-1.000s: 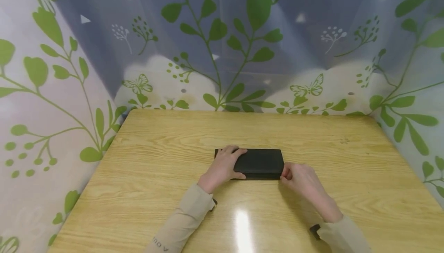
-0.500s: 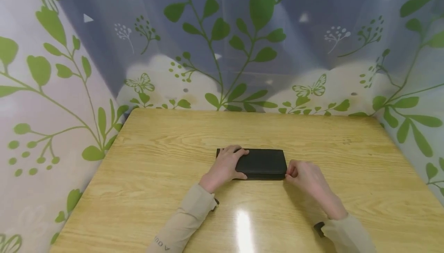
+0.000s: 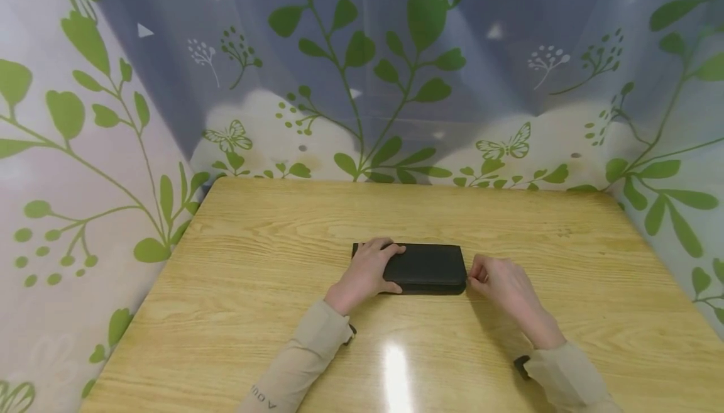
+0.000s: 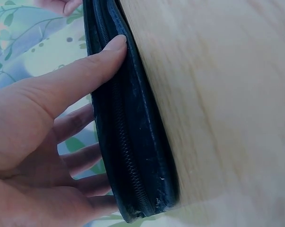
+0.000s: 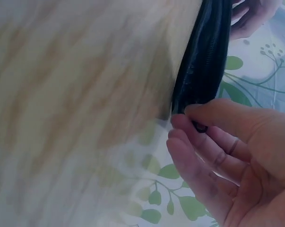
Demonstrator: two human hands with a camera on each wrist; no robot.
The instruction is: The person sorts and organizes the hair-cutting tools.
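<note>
A black zip wallet (image 3: pixel 427 265) lies flat on the wooden table, its long zipped edge facing me. My left hand (image 3: pixel 364 268) grips its left end, fingers spread over the top and thumb on the front edge. In the left wrist view the thumb (image 4: pixel 115 43) presses beside the closed zip teeth (image 4: pixel 128 158). At the wallet's right end, my right hand (image 3: pixel 503 284) pinches the small dark zip pull (image 5: pixel 199 126) between thumb and fingers. Most of the pull is hidden by the fingertips.
The wood-grain table (image 3: pixel 271 224) extends around the wallet on all sides. Behind it and at both sides hangs a curtain (image 3: pixel 362 55) printed with green leaves and butterflies. A bright light reflection (image 3: pixel 398 375) shows on the near tabletop.
My right hand has shifted slightly away from me along the wallet's right end, from its near corner. The left hand keeps its grip, and the wallet stays in place.
</note>
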